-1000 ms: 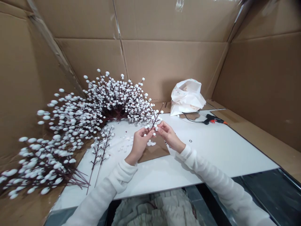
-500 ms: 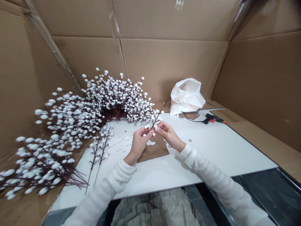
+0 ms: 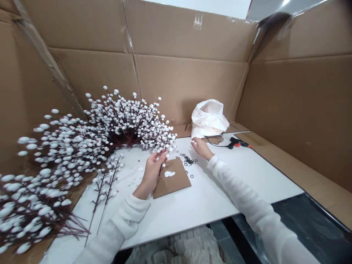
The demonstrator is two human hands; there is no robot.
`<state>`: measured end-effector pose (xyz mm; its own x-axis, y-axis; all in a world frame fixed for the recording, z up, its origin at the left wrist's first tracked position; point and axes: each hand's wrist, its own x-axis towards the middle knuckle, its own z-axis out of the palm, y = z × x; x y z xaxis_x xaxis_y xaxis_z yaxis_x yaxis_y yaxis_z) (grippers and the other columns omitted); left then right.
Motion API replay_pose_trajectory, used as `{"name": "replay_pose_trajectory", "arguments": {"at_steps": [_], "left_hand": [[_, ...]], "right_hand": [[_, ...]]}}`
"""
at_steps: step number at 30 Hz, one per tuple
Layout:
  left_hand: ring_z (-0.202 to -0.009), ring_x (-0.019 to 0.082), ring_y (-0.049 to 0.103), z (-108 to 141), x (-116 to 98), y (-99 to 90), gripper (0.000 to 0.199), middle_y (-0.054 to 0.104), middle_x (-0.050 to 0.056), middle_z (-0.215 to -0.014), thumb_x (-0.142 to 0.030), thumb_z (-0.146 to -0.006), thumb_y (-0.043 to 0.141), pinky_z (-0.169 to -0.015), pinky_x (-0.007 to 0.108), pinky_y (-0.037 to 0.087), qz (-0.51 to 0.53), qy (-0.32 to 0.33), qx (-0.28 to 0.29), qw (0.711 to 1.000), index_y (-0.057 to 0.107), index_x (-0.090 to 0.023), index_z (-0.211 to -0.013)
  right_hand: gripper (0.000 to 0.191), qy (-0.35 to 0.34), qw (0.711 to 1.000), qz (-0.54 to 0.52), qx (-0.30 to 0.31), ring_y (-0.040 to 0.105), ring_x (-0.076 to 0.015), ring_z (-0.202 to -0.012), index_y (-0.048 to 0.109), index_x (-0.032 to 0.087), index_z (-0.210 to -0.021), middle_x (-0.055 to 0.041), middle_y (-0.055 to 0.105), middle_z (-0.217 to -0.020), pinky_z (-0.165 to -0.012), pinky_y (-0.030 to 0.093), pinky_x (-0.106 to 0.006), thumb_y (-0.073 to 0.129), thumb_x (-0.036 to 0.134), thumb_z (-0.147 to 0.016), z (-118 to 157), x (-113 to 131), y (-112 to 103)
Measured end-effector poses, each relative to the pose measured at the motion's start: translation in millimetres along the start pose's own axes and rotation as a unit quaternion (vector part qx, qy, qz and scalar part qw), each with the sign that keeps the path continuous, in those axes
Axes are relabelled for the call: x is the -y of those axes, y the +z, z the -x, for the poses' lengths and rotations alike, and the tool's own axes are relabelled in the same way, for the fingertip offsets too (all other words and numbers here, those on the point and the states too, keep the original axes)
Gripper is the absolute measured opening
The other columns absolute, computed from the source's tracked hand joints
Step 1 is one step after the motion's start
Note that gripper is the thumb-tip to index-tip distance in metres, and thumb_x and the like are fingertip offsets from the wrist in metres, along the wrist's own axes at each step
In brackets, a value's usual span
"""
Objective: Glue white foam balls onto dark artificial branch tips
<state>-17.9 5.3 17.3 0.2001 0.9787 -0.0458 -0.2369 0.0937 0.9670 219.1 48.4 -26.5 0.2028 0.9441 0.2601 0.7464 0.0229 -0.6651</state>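
In my left hand (image 3: 152, 169), the thumb and fingers are closed on a short brown twig with white berries (image 3: 164, 165), partly hidden by the hand. Below it lies a cardboard square (image 3: 176, 187) with a white blob of stuff (image 3: 169, 173) on it. My right hand (image 3: 202, 148) is at the lower front corner of a white plastic bag (image 3: 207, 119), with its fingertips drawn together. A small white spot shows at those fingertips; I cannot tell whether it is a berry or part of the bag. Small black rings (image 3: 188, 160) lie between the hands.
White-berry branches (image 3: 129, 121) fan out across the back left, and another bunch (image 3: 30, 209) lies nearer me. Two loose sprigs (image 3: 106, 190) rest on the white board (image 3: 214, 194). A black glue gun (image 3: 236, 142) with a cable lies right. Cardboard walls (image 3: 187, 80) surround the table.
My right hand has let go of the berry twig and moved right to the bag's corner. My left hand keeps the twig. The view has tilted up and shifted right, uncovering the rings and cardboard square.
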Motion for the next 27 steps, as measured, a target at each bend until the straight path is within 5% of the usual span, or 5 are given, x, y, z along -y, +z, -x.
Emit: {"name": "replay_pose_trajectory", "arguments": {"at_steps": [5,9,15,22,27], "left_hand": [[-0.060,0.004,0.049,-3.3,-4.8,-4.0,0.045,0.053,-0.005,-0.068,-0.044,-0.065,0.069,-0.056,0.011,0.040,0.075,0.015,-0.018,0.997,0.057,-0.023,-0.102],[-0.055,0.006,0.046,-5.6,-3.8,-6.6,0.040,0.048,-0.005,-0.059,-0.050,-0.072,0.050,-0.055,0.013,0.039,0.096,-0.017,-0.010,0.995,0.055,-0.022,-0.100],[-0.050,0.008,0.044,2.7,-11.2,-5.2,0.060,0.040,-0.006,-0.049,-0.072,-0.071,0.040,-0.052,0.015,0.040,0.092,-0.053,0.065,0.992,0.054,-0.020,-0.097],[-0.058,0.009,0.051,3.2,-11.0,-7.0,0.051,0.046,-0.003,-0.061,-0.067,-0.072,0.049,-0.056,0.021,0.051,0.186,-0.112,0.127,0.968,0.059,-0.019,-0.087],[-0.064,0.010,0.057,4.6,-5.9,-4.7,0.045,0.058,0.003,-0.072,-0.059,-0.075,0.051,-0.057,0.022,0.053,0.185,-0.141,0.125,0.965,0.063,-0.017,-0.081]], "right_hand": [[0.034,0.029,0.996,0.085,-0.016,0.049,-0.0246,-0.099,0.054,0.003,-0.110,-0.0226,0.049,-0.115,-0.093,0.033,-0.037,0.040,0.001,-0.079,-33.3,-42.5,4.0],[0.029,0.042,0.993,0.112,-0.016,0.050,-0.0206,-0.091,0.056,0.005,-0.102,-0.0197,0.051,-0.109,-0.089,0.036,-0.034,0.039,0.000,-0.078,-46.4,-49.2,10.3],[0.030,0.052,0.993,0.084,-0.070,0.051,-0.0182,-0.088,0.053,0.003,-0.099,-0.0217,0.048,-0.110,-0.086,0.036,-0.034,0.037,-0.005,-0.074,-49.6,-52.6,18.2],[0.015,0.054,0.994,0.020,-0.094,0.049,-0.0160,-0.079,0.051,0.008,-0.084,-0.0120,0.053,-0.088,-0.080,0.036,-0.033,0.040,0.000,-0.078,-41.8,-43.2,13.7],[0.013,-0.006,0.997,-0.045,-0.058,0.050,-0.0155,-0.072,0.054,0.013,-0.088,-0.0066,0.056,-0.076,-0.073,0.036,-0.028,0.043,0.019,-0.087,-18.4,-11.4,3.5]]}}
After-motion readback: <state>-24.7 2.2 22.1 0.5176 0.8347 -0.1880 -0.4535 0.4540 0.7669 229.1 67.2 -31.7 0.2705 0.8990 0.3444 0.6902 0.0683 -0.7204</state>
